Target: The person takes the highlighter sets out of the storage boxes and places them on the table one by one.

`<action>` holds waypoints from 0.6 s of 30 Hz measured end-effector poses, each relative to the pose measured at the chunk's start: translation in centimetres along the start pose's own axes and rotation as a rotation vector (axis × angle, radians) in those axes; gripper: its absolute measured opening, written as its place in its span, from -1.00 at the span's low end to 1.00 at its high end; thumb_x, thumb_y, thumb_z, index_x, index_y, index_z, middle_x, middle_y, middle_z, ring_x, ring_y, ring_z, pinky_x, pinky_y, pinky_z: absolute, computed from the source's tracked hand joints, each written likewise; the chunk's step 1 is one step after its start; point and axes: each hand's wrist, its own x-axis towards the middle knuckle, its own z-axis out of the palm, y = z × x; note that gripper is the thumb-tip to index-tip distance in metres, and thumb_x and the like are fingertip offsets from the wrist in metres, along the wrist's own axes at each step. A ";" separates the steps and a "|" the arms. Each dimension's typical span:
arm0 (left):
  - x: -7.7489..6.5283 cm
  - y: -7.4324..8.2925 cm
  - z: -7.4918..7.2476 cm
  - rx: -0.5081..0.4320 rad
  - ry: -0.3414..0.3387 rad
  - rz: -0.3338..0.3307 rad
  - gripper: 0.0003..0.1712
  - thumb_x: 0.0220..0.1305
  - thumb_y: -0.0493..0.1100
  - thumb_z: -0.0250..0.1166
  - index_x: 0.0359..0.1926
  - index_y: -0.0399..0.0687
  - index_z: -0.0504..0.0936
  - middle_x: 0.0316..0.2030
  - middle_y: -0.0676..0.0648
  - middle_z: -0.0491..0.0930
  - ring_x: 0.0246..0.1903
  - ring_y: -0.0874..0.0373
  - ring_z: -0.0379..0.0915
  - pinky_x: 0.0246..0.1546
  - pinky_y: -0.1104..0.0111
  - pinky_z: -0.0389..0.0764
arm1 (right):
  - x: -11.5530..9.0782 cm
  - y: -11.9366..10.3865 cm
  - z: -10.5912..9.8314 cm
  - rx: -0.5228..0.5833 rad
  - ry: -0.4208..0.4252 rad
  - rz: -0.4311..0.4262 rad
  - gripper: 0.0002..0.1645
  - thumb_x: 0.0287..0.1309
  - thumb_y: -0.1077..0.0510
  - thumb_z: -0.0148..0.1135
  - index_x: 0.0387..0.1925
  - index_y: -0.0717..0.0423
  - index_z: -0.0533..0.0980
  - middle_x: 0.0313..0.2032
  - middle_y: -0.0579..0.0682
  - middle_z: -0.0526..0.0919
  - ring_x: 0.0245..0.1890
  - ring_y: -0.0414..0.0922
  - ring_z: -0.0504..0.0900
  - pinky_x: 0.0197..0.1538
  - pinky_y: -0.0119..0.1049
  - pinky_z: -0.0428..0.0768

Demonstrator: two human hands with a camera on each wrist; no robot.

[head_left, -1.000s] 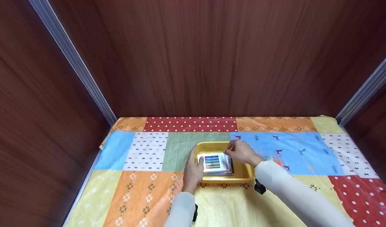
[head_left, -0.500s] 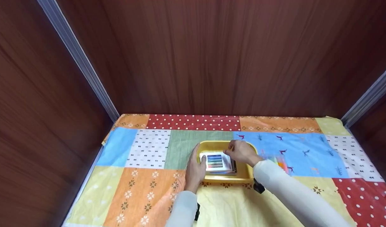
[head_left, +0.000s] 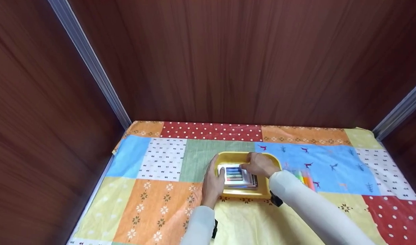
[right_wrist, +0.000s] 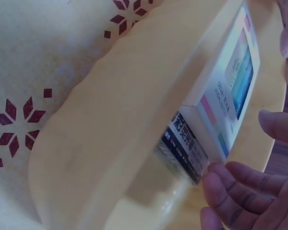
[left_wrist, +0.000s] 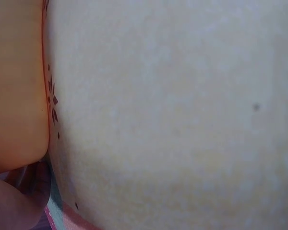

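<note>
A yellow plastic basket [head_left: 242, 196] stands on the patchwork cloth. Along its left side lies my left hand [head_left: 213, 183], holding the wall with the thumb over the rim and the other fingers outside. A white highlighter box [head_left: 234, 175] with a window of coloured pens lies inside the basket, on top of a black-and-white printed package [right_wrist: 187, 148]. Over the basket's back right part is my right hand [head_left: 262, 165]. In the right wrist view its loosely bent fingers [right_wrist: 240, 177] are at the box's lower corner, the thumb apart from them above the box face.
Several bright orange and green highlighters [head_left: 306, 179] lie on the cloth to the right of the basket, partly behind the right forearm. A brown wood-grain panel [head_left: 208, 68] rises along the table's back edge.
Over the box's right end, my right hand goes from fingertips drawn together to the thumb stretched out leftward. The left hand keeps its place on the basket. The head view has shifted slightly.
</note>
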 end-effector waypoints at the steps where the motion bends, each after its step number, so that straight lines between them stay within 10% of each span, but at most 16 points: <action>1: -0.1 0.0 0.0 0.001 -0.004 -0.006 -0.35 0.51 0.02 0.10 0.50 0.59 0.15 0.51 0.08 0.26 0.47 -0.05 0.25 0.34 -0.11 0.42 | 0.0 0.0 0.1 0.000 -0.007 0.002 -0.35 0.26 -0.18 0.30 0.14 0.24 0.51 -0.05 0.13 0.69 -0.22 -0.06 0.60 0.04 -0.02 0.67; 10: -0.1 0.0 -0.1 0.003 -0.007 0.016 -0.37 0.52 0.01 0.08 0.51 0.54 0.16 0.51 0.05 0.28 0.45 -0.07 0.28 0.33 -0.10 0.44 | 0.3 -0.2 0.7 0.029 -0.023 0.003 -0.44 0.15 -0.20 0.40 -0.11 0.20 0.59 -0.27 0.04 0.65 -0.35 -0.12 0.51 -0.23 -0.19 0.56; 18: 0.2 -0.1 -0.1 0.003 0.006 0.039 -0.36 0.51 0.00 0.11 0.50 0.56 0.17 0.50 0.05 0.29 0.45 -0.08 0.29 0.31 -0.10 0.46 | 0.7 -0.4 1.0 0.060 -0.046 -0.059 -0.39 0.07 -0.02 0.51 0.05 0.26 0.58 -0.08 0.12 0.72 -0.21 -0.07 0.61 0.01 -0.06 0.67</action>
